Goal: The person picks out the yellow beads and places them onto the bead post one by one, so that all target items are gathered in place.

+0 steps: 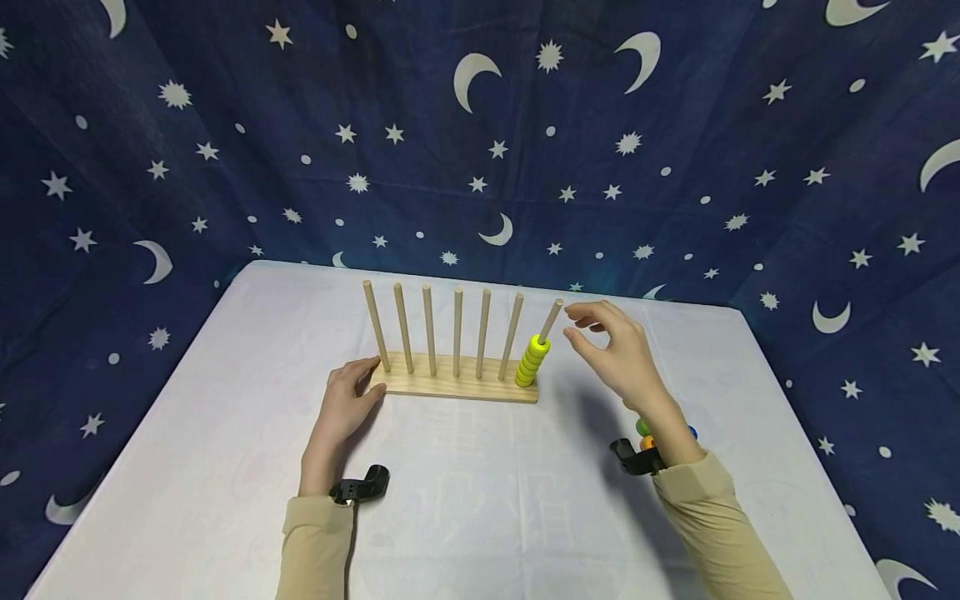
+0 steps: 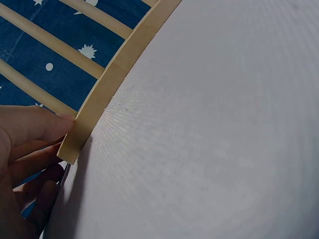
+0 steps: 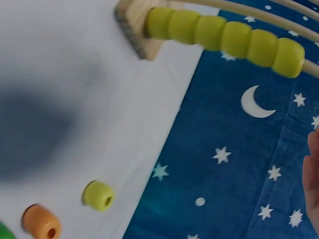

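Observation:
A wooden peg rack (image 1: 454,385) stands on the table, a row of upright pegs rising from its flat base. Several yellow beads (image 1: 532,362) are stacked on the rightmost peg, whose upper part is bare. My left hand (image 1: 348,400) grips the left end of the base, with the thumb in front and the fingers behind. Beside the top of the beaded peg, my right hand (image 1: 618,354) hovers with bent fingers and a gap between thumb and fingertips. It holds nothing. In the right wrist view only a sliver of its fingers (image 3: 312,169) shows.
Loose beads lie near the right forearm, partly hidden by it in the head view: a yellow bead (image 3: 98,195), an orange bead (image 3: 42,222), a green bead (image 1: 642,427) and a blue bead (image 1: 693,433). A dark star-patterned cloth (image 1: 480,167) hangs behind the white table (image 1: 465,500).

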`<state>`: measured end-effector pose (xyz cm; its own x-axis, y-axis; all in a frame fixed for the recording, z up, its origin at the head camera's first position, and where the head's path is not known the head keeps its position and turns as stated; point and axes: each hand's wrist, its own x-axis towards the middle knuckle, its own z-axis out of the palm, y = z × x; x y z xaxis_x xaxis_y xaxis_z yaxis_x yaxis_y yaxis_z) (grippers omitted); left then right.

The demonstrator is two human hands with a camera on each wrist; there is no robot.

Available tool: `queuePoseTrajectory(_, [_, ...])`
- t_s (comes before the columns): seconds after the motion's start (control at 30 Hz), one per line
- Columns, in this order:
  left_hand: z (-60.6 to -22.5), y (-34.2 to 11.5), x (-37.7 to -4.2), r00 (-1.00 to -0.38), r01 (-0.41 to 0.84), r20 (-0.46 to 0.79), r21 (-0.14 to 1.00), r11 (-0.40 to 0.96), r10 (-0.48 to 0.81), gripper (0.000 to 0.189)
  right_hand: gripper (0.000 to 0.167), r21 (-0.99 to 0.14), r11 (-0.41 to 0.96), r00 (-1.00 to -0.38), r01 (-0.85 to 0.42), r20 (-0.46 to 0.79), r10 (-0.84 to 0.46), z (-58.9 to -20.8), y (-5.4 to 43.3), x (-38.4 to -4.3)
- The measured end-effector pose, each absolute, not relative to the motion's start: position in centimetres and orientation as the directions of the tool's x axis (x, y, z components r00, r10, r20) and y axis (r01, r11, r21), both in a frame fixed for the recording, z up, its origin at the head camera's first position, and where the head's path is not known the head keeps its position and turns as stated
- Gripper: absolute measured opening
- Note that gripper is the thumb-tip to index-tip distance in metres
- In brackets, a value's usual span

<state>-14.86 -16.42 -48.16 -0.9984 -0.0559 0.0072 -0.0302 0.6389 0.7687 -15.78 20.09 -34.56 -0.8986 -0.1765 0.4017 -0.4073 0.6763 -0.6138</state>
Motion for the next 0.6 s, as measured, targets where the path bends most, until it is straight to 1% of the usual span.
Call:
queuePoseTrajectory(0.23, [-48.2,-16.5,-14.9,-0.999,-0.028,-0.002,0.769,0.639,-0.042,0.051,0.028,-0.589,0.707,-0.907,-0.392,0.375,-0.19,-36.1,22.0,-16.3])
queuePoseTrajectory(0.6, [-48.1,-16.5,-14.9,-0.999,-0.021,0.008,0.767,0.641,-0.041,0.051,0.029,-0.568,0.759,-0.939,-0.319,0.296,-0.173,-39.0,24.9,-17.3])
